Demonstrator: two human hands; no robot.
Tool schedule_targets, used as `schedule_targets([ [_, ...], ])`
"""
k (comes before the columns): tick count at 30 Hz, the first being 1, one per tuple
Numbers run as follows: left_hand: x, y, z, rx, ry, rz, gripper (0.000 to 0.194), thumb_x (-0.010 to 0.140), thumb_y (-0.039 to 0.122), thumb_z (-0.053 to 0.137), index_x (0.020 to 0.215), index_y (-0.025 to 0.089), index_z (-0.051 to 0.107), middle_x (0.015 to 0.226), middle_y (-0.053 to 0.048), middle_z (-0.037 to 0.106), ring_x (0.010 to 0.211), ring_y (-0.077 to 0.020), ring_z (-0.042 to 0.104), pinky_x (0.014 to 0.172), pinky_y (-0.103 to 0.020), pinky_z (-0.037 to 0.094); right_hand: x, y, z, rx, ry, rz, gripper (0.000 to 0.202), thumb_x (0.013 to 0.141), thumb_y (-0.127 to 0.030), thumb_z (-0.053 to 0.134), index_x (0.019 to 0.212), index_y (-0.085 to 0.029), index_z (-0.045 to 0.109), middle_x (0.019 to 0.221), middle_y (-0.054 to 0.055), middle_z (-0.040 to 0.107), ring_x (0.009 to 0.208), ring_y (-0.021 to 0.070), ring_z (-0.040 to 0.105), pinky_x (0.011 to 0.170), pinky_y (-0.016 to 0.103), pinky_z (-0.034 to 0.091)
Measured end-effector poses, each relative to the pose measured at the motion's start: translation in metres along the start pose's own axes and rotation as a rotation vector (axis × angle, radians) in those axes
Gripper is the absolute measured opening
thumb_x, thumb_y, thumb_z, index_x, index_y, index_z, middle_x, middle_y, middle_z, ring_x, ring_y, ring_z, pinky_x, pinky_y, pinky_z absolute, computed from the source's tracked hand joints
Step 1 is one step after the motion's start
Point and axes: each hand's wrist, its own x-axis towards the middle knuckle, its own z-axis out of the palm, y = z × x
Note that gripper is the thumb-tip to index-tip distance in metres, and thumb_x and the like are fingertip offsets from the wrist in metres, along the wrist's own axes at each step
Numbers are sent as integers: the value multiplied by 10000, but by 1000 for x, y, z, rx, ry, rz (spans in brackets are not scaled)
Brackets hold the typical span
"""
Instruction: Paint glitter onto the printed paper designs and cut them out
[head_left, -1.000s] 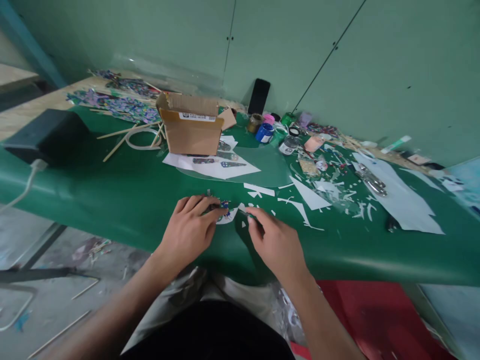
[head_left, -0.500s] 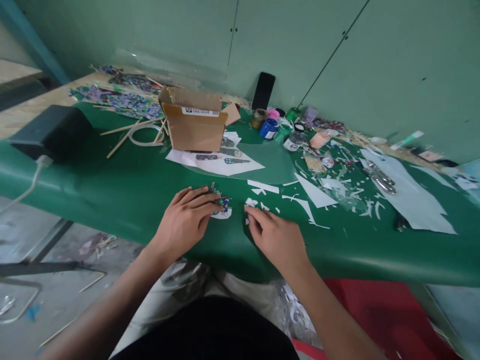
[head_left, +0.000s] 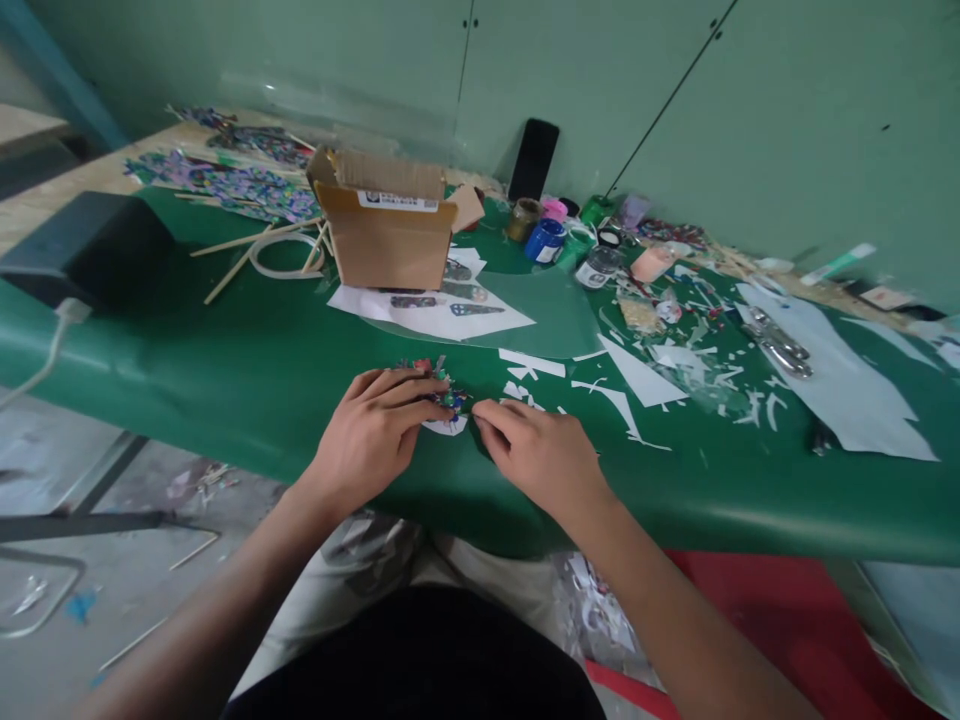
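My left hand (head_left: 375, 420) lies with its fingers stretched over a small white paper piece (head_left: 448, 426) that bears a many-coloured pattern (head_left: 453, 398). The palm and fingers hide much of this piece. Just right of it is my right hand (head_left: 544, 450), thumb and forefinger pinched close to the piece's right edge. Whatever is between those fingertips is too small to make out. Beside the right fingers lie white paper scraps (head_left: 517, 392). Farther back, a printed white sheet (head_left: 420, 312) with dark patterned shapes lies partly under a clear plastic sheet (head_left: 555, 310).
A cardboard box (head_left: 391, 245) stands behind my hands, with a dark box-shaped device (head_left: 86, 245) to the left. Paint jars (head_left: 545, 240) and a phone (head_left: 534, 160) are at the back. Metal pliers-like tools (head_left: 780, 345) rest on white paper (head_left: 862, 400) at right.
My right hand has moved left, from the white scraps to the edge of the patterned piece. The left hand stays over the piece. The view has shifted slightly.
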Motion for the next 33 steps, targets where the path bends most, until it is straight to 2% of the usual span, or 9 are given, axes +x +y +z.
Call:
schedule_targets([
  [11,1,0,1,-18,-2,-25,380,881,65,443,978,303,723,1233,25,688,1208,-220,586,969,-441,438,1,-4,0,-62,2,-19,297,966,-233,372,877,-234,656,625,-9,560,470,89,394,451,280,190],
  [23,1,1,1,-33,-21,-54,397,884,70,422,981,301,730,1241,32,683,1227,-221,573,994,-448,434,-3,-5,-2,-139,-19,-60,309,960,-203,349,892,-227,649,625,-16,520,429,84,271,438,284,169],
  [27,1,1,0,-40,-41,-70,394,887,85,427,986,307,737,1245,29,681,1230,-229,570,1009,-456,429,-8,-1,-2,-148,-9,-56,302,954,-192,353,882,-226,645,618,-15,533,431,83,311,441,281,171],
  [33,1,0,1,-36,-8,-44,387,901,82,427,998,302,731,1234,42,686,1227,-216,575,1015,-448,425,-16,6,-4,-88,36,-33,273,964,-214,379,908,-217,647,615,-14,592,438,85,414,426,261,196],
])
